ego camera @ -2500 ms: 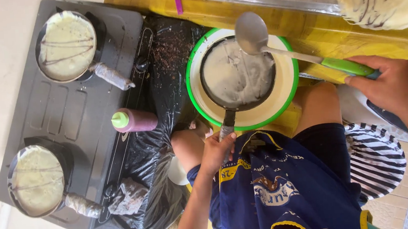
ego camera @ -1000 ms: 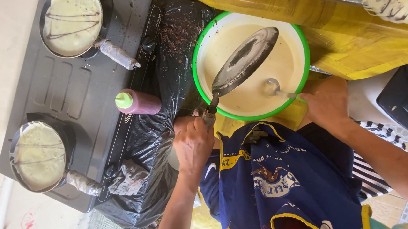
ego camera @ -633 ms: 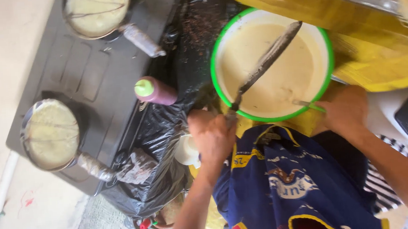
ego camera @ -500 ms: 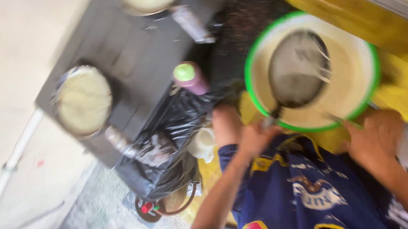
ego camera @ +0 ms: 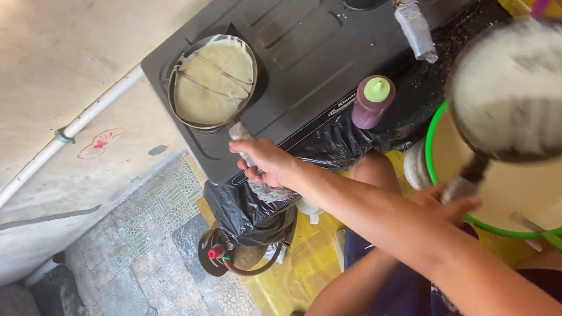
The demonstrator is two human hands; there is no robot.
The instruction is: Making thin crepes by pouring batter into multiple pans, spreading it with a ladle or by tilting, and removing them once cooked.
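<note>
Right arm: extended from lower right diagonally across the body toward upper left, elbow nearly straight, forearm bare. It passes over the left arm. Right hand (ego camera: 265, 166): palm down, wrist slightly bent, fingers (ego camera: 250, 175) curled shut round the wrapped handle (ego camera: 245, 144) of a pan, thumb on the near side.

Left arm: bare, upper arm and bent elbow low in view, forearm rising to the right beneath the right forearm. Left hand (ego camera: 450, 199): largely hidden by the right forearm; only the fingers (ego camera: 462, 205) and part of the knuckles show, closed on a second pan's handle (ego camera: 471, 173). The grip detail is blurred.

The two hands are well apart, arms crossed.
</note>
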